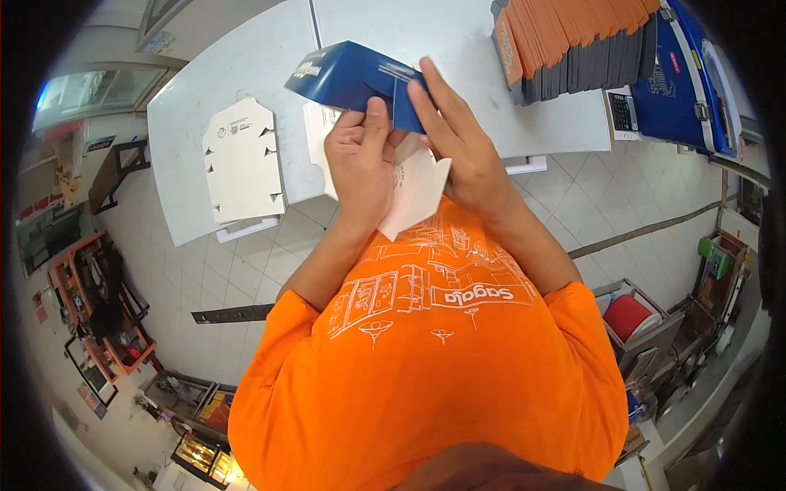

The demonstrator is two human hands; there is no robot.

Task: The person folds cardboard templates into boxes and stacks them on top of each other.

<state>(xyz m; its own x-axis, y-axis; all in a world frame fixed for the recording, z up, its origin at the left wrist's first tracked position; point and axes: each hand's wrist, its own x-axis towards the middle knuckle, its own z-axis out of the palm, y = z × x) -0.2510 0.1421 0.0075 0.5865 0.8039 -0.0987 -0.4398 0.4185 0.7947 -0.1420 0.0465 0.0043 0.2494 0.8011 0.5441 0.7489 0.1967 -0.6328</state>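
Observation:
Between my hands, above the table's near edge, is a cardboard box blank (340, 78), glossy blue outside and white inside. It is partly folded, with cut slots in its flaps. My left hand (364, 168) is closed on it, thumb up against the blue panel. On the other side my right hand (468, 155) grips it, long fingers laid along the blue flap; its thumb is mostly hidden. A white panel of the piece hangs down toward my shirt. Flat white blanks (242, 168) with slotted sides lie to the left. More white card (318, 123) shows partly behind my left hand.
The pale table (188, 102) has a seam near its middle. At the far right stands a large stack of orange and dark folded card pieces (573, 45). Beside it are a calculator (624, 112) and a blue case (675, 98) with a pale strap. Tiled floor (622, 192) surrounds the table.

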